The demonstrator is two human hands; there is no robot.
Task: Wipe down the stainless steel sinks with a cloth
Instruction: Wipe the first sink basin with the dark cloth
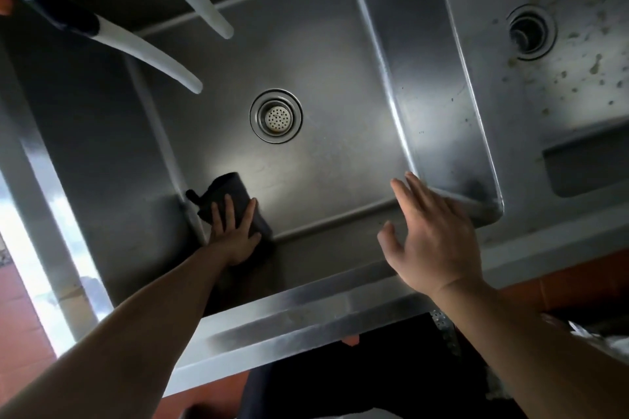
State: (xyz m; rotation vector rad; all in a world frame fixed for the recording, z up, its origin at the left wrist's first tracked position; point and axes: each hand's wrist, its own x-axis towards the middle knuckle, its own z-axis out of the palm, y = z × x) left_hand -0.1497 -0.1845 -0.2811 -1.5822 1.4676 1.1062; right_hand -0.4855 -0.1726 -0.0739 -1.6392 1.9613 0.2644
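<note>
A deep stainless steel sink (340, 85) fills the middle of the view, with a round strainer drain (276, 116) in its floor. A dark cloth (227, 192) lies in the sink's near left corner. My left hand (235, 235) presses flat on the cloth with straight fingers. My right hand (432, 235) hovers with fingers spread above the near right corner of the sink, holding nothing. A second sink (578, 85) to the right is spotted with stains and has an open drain hole (531, 31).
Two pale hoses (149, 58) hang over the sink's far left side from above. The front steel rim (306, 309) runs below my forearms. A dark recess (589, 167) sits at the right sink's near side. Red floor tiles show below.
</note>
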